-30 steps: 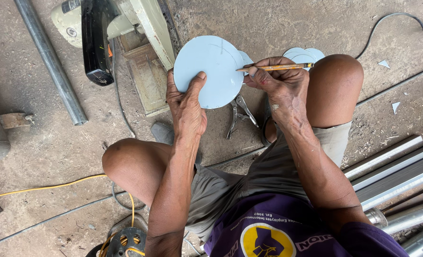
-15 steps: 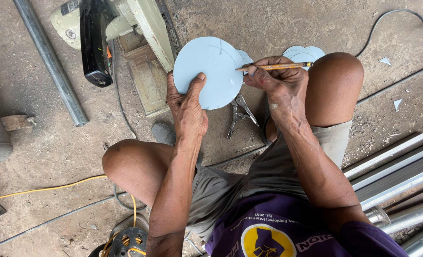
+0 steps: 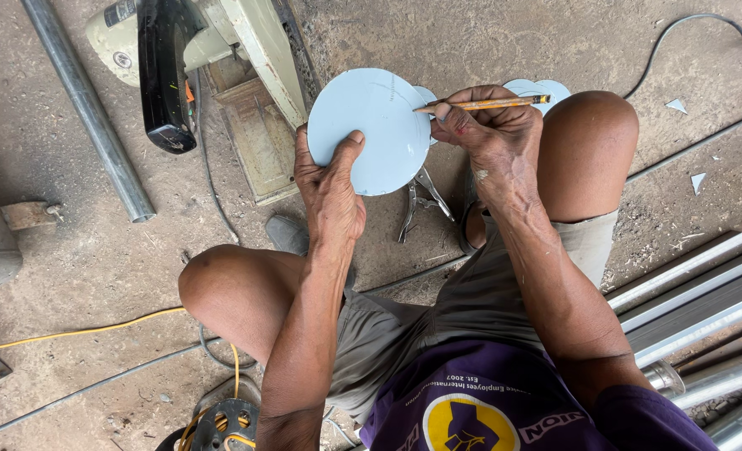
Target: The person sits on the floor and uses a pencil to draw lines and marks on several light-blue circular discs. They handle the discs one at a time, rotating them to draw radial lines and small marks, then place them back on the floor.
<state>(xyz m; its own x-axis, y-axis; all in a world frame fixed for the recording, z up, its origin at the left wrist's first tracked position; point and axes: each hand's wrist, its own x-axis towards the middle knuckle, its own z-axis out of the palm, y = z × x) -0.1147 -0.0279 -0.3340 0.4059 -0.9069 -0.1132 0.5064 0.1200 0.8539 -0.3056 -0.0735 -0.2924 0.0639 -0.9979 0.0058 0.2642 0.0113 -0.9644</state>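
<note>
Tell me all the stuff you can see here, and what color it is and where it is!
round disc: one, pale blue, held up over the floor
pencil: one, yellow-orange, tip on the disc's right edge
more pale blue discs: at least one, on the floor behind the knee
pliers: one, silver metal, on the floor under the disc
chop saw: one, pale green with a black handle, top left
metal pipe: one, grey, lying at left
metal tubes: several, silver, stacked at right
cord: one, yellow, lower left
left hand: grips the disc, thumb on its face
right hand: holds the pencil
</note>
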